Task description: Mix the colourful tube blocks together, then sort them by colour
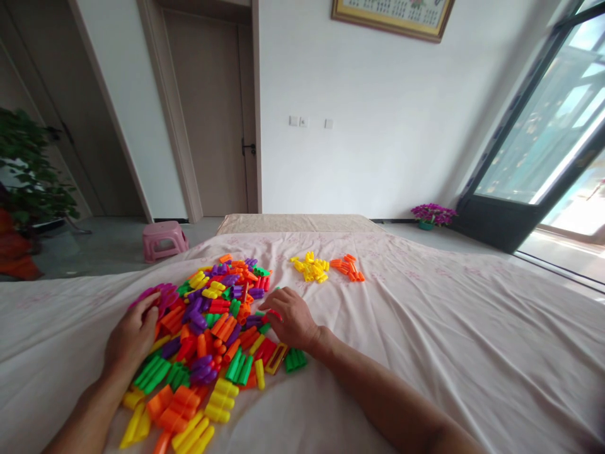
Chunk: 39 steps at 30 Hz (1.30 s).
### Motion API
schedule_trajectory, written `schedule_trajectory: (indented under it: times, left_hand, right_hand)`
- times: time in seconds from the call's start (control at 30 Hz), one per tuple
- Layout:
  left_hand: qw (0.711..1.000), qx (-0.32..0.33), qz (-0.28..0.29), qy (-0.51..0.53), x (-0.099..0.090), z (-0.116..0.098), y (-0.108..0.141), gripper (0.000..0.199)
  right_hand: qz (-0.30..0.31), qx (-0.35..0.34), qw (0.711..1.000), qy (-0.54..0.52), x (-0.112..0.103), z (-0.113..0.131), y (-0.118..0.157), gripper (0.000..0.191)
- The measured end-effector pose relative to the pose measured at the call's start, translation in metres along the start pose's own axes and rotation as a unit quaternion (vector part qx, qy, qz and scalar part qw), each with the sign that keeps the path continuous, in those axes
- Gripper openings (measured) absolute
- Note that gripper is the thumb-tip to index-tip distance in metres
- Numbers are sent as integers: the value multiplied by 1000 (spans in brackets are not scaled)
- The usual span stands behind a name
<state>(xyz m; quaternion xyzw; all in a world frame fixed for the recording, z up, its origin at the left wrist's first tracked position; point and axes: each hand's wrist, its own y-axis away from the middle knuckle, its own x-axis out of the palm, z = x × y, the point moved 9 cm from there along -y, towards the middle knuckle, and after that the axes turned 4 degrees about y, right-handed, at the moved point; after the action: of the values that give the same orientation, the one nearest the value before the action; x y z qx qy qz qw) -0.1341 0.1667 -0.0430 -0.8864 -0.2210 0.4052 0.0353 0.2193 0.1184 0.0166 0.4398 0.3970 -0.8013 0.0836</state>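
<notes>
Well, from where I stand the step in hand looks like picking through the pile [196, 318] of coloured plastic blocks, which spreads over the left part of the sheet [425, 328]. The left hand [135, 334] rests at the pile's left edge, fingers bent over some pink pieces [166, 295]; it touches them, I'd say, but whether it grips one I cannot tell. The right hand [288, 315] reaches in from the right, fingers curled down at the pile's right edge, beside a red piece [274, 313]. Its fingertips are partly hidden, so I can't say whether they have closed on anything.

As I judge it, the next move calls for a light pinch on a single block, since neighbours lie crossed over one another and could be dragged along.

Now the counting: two hands, one big pile, and two small groups well apart from it on the far side, one yellow group [312, 270] and, just right of that, one orange group [350, 268]. Blocks within each overlap too much for a sure number; the yellow group looks the larger. Beyond the sheet I count one pink stool [164, 239] at far left and one pot of purple flowers [432, 214] at far right.
</notes>
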Motion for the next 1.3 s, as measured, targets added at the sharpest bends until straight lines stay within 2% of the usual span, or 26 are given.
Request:
schedule_trajectory:
  times: [0.13, 0.3, 0.53, 0.67, 0.93, 1.3]
  left_hand:
    - [1000, 0, -4, 4, -1, 1, 0, 52]
    - [1000, 2, -1, -2, -1, 2, 0, 52]
    - [1000, 4, -4, 6, -1, 1, 0, 51]
    - [1000, 9, -8, 13, -1, 1, 0, 51]
    - [1000, 8, -7, 1, -3, 0, 1, 52]
    - [1000, 8, -1, 1, -2, -1, 1, 53]
  right_hand:
    - [50, -57, 997, 29, 12, 20, 0, 21]
    - [80, -56, 994, 43, 26, 19, -1, 19]
    - [86, -23, 996, 32, 28, 12, -1, 21]
    - [97, -40, 994, 26, 29, 15, 0, 24]
    - [90, -60, 994, 11, 32, 14, 0, 13]
    - [81, -19, 997, -10, 32, 4, -1, 11]
